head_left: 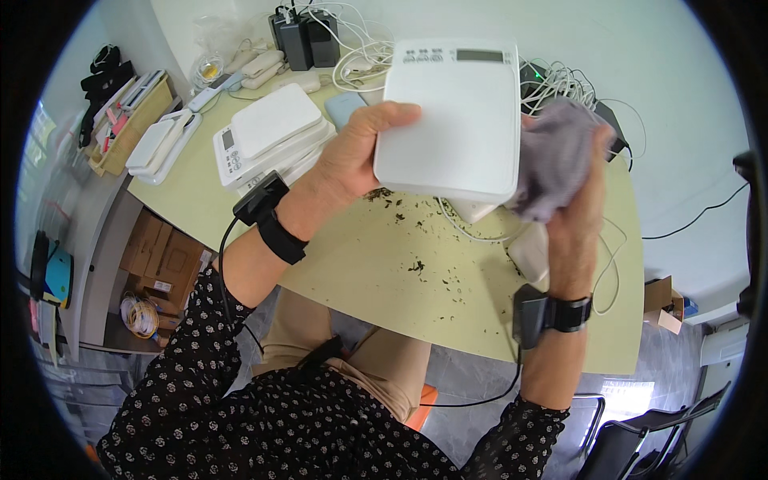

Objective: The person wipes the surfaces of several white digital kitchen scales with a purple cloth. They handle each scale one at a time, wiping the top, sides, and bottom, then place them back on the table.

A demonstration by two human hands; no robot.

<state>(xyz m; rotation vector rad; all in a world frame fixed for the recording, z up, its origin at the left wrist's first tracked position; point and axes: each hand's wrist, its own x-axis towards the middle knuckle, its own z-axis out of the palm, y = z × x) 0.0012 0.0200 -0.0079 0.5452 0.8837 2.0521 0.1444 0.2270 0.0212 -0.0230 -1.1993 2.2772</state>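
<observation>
My left hand [352,152] grips the left edge of a white digital kitchen scale [452,128], thumb over its flat top, the other fingers hidden beneath. The scale is held up above the table, its small grey display and buttons at the far end. In my right hand [578,216] is a bunched grey-purple cloth [556,160], at the scale's right side; the hand and cloth are slightly blurred. Whether the cloth touches the edge I cannot tell. Dark dry flakes [416,266] lie scattered on the pale yellow-green table [360,276] below.
More white scales [276,124] are stacked left of my left hand. Tangled white cables [560,86] and dark power bricks [308,42] line the back. A white box-like thing [530,250] with a cable lies near my right wrist. A wooden box [132,124] stands far left.
</observation>
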